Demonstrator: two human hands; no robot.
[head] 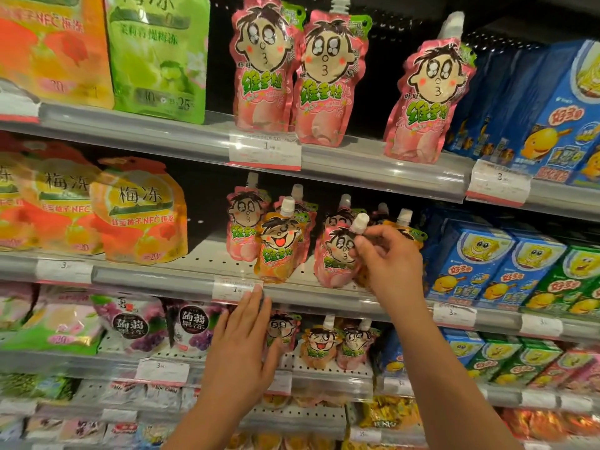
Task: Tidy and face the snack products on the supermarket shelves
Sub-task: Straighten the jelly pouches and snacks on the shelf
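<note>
supermarket shelves [168, 280], right hand [386, 258] pinching pink pouch [337, 258] spout, left hand [242, 345] flat, fingers straight

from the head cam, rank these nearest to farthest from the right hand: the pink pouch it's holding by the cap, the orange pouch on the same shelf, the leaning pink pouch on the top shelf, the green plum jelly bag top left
From the right hand:
1. Pink pouch, pinched at its cap, middle shelf.
2. Orange pouch, just left on the same shelf.
3. Leaning pink pouch, one shelf up, slightly right.
4. Green plum jelly bag, top shelf, far left.
</note>
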